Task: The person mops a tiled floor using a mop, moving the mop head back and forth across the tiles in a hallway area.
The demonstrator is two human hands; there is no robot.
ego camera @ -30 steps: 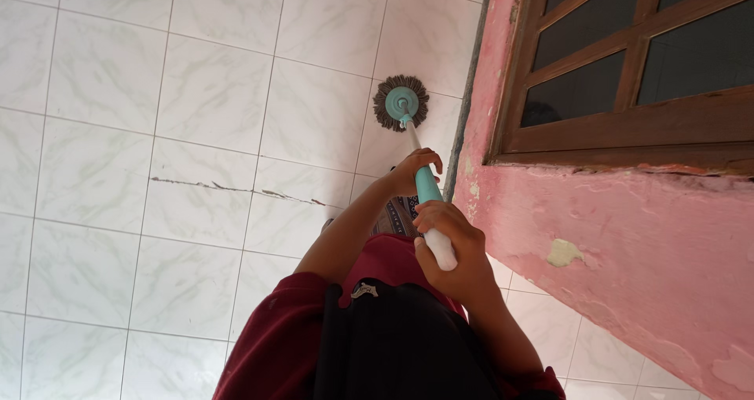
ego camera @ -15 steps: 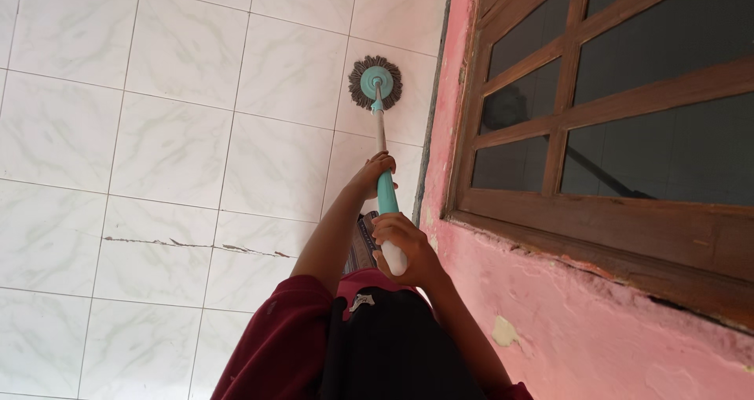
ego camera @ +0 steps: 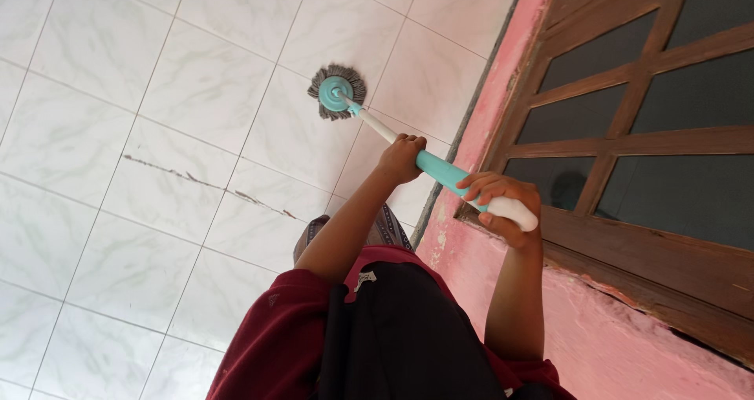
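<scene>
Both my hands closed round the mop handle (ego camera: 440,172): left hand (ego camera: 400,158) lower, right hand (ego camera: 503,203) at its top end. Mop head (ego camera: 338,92) flat on white tiled floor (ego camera: 157,93), near pink wall (ego camera: 503,78).

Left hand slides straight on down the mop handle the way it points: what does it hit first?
Probably the round mop head on the white tiled floor. Between the left hand and that head only bare handle shows, nothing else in the line. Depth is hard to judge from this angle.
</scene>
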